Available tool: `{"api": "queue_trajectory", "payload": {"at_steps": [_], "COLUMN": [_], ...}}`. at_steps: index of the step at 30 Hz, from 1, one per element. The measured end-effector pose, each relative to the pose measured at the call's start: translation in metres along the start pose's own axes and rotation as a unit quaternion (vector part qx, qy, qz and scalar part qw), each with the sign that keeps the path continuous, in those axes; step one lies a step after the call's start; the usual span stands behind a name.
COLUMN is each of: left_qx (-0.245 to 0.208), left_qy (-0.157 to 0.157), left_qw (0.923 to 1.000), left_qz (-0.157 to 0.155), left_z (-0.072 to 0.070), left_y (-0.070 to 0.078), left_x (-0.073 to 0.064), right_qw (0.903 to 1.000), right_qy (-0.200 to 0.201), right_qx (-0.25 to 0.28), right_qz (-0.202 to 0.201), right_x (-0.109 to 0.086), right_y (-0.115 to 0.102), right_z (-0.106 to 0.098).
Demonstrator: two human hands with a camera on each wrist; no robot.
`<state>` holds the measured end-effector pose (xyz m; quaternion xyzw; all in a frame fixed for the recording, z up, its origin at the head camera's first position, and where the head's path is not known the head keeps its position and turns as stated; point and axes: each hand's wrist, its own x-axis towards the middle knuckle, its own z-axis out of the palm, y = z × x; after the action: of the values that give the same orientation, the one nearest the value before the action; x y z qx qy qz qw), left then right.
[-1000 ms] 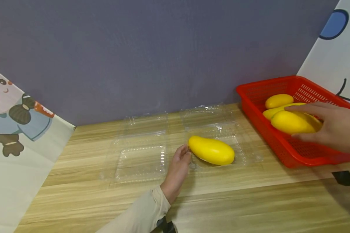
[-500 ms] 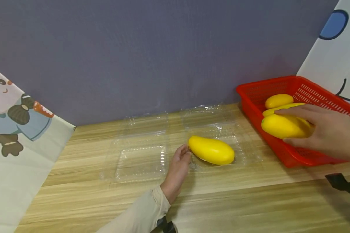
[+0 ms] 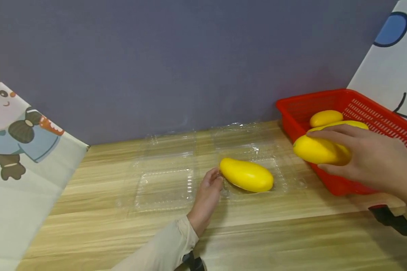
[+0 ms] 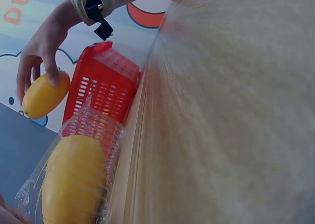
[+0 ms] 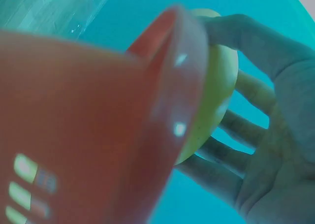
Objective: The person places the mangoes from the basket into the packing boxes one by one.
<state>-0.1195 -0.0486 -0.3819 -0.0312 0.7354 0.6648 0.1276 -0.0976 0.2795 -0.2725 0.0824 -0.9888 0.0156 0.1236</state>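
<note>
My right hand grips a yellow mango from above, thumb on the near side and fingers on the far side. In the left wrist view this held mango hangs over the red basket. A larger yellow mango lies in the right-hand clear plastic box, whose lid stands folded back. At that box's left edge my left hand pinches the rim with curled fingers; in the left wrist view only a bit of it shows at the lower left corner.
A second clear plastic box, lid open, lies to the left on the wooden table. More yellow mangoes rest in the red basket, whose raised rim stands near my right hand. A grey wall closes the back.
My right hand has lifted the mango inside the red basket and carried it left, over the basket's left rim. My left hand and the larger mango have stayed in place.
</note>
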Motion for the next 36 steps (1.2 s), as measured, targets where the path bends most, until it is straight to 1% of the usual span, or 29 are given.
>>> {"api": "queue_trajectory", "payload": {"at_steps": [10,14,18,27,30,36], "left_qx": [-0.007,-0.006,-0.005,-0.006,-0.006,-0.004], "left_qy": [-0.002,0.004,0.008,0.011,0.013,0.013], "left_qw": [1.0000,1.0000,1.0000,0.9999,0.9999,0.9999], "left_qz": [0.002,0.002,0.001,0.003,0.005,0.002], "left_z": [-0.001,-0.001,0.000,0.001,0.001,0.002], "left_y": [0.001,0.001,0.000,0.001,0.001,0.002], "left_x": [0.001,0.001,0.001,0.001,0.001,0.002], "right_qw": [0.9991,0.9980,0.9955,0.9867,0.9855,0.9875], "right_qy": [-0.002,0.012,0.038,0.079,0.080,0.058], "right_qx": [0.004,0.011,0.018,0.044,0.050,0.058], "right_qz": [-0.042,-0.060,-0.084,-0.135,-0.141,-0.135], "right_x": [0.002,0.004,0.006,0.012,0.015,0.021], "right_y": [-0.028,-0.041,-0.052,-0.071,-0.075,-0.081], "right_z": [-0.004,-0.004,-0.003,0.007,0.011,0.017]}}
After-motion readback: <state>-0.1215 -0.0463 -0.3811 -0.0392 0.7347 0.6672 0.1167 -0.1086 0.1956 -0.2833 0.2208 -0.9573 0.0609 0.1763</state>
